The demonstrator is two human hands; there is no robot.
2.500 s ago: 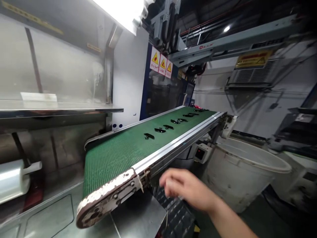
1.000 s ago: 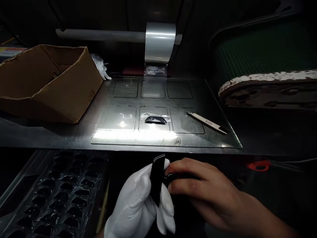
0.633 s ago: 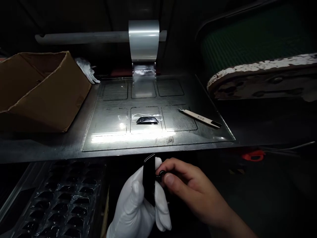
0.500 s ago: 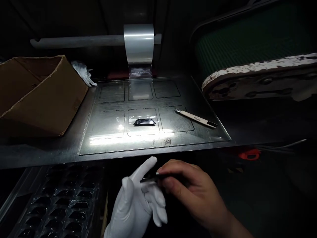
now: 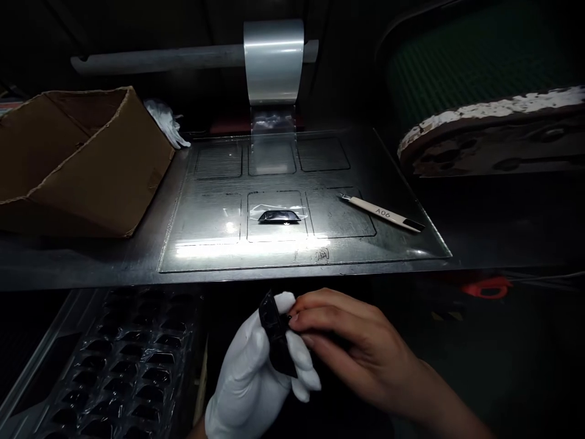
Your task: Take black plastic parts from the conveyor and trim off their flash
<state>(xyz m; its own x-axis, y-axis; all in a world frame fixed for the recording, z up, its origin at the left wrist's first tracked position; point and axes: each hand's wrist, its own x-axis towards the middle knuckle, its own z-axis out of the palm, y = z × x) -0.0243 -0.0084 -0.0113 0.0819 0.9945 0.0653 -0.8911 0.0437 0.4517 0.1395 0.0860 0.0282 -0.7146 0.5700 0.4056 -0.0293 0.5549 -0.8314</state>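
Note:
My left hand [image 5: 256, 378], in a white glove, is closed around a small black plastic part [image 5: 275, 336] held upright below the bench's front edge. My bare right hand [image 5: 351, 347] pinches the same part from the right with thumb and fingertips. On the clear plate [image 5: 205, 244] lies another black part in clear film [image 5: 278, 216], in the middle marked rectangle. A roll of clear film [image 5: 273, 61] hangs on a bar behind it, its tail reaching the plate.
An open cardboard box [image 5: 82, 158] sits at the left, a white glove [image 5: 167, 122] behind it. A thin white tool marked A06 [image 5: 382, 213] lies on the plate's right. A black blister tray [image 5: 105, 366] is lower left. The conveyor end [image 5: 493, 134] juts in at right.
The view swung from the green conveyor down to the dark bench. Both hands came together on the black part, which was turned edge-on, laid flat, then stood upright again.

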